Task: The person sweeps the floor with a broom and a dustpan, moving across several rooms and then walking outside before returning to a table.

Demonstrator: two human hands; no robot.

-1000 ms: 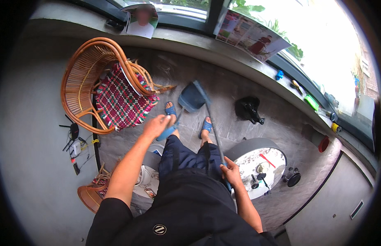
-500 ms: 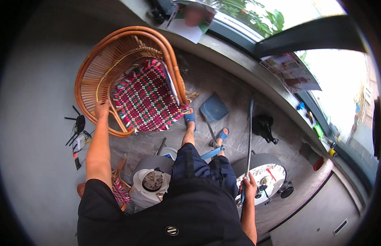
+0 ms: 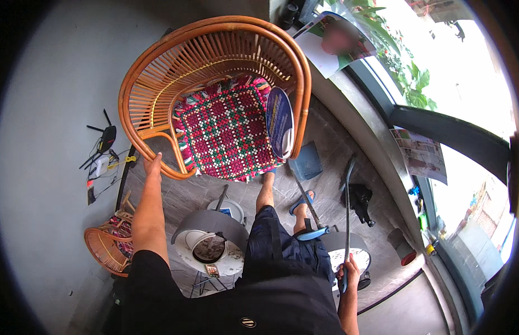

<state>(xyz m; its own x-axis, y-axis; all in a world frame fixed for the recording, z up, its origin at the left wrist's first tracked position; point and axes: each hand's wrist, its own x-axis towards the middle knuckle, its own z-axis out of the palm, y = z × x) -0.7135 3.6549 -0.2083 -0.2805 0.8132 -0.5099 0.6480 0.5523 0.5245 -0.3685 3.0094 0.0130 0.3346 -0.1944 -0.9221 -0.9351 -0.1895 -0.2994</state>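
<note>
My left hand (image 3: 153, 166) is closed around the lower left end of the curved rim of a rattan armchair (image 3: 137, 120). On its seat is a woven cushion (image 3: 229, 131) in magenta, green and white, with a dark blue oval fan or card (image 3: 279, 121) against the right side. My right hand (image 3: 349, 269) grips the handle of a long broom (image 3: 348, 218), whose narrow blue-grey head is seen edge-on above the floor. A long-handled blue dustpan (image 3: 307, 162) stands between the chair and the broom, its blue grip close to my right thigh.
A black router (image 3: 107, 139) with cables is at the left wall. A smaller rattan chair (image 3: 102, 245) stands behind my left arm. Small round tables (image 3: 231, 261) flank my legs. A black bag (image 3: 360, 202) and a dark bin (image 3: 403, 245) lie toward the window ledge (image 3: 349, 106) at right.
The rattan chair looks larger and nearer, and now covers most of my left foot. My left hand has slid to its lower rim. The whole view has turned; my right hand still holds the broom.
</note>
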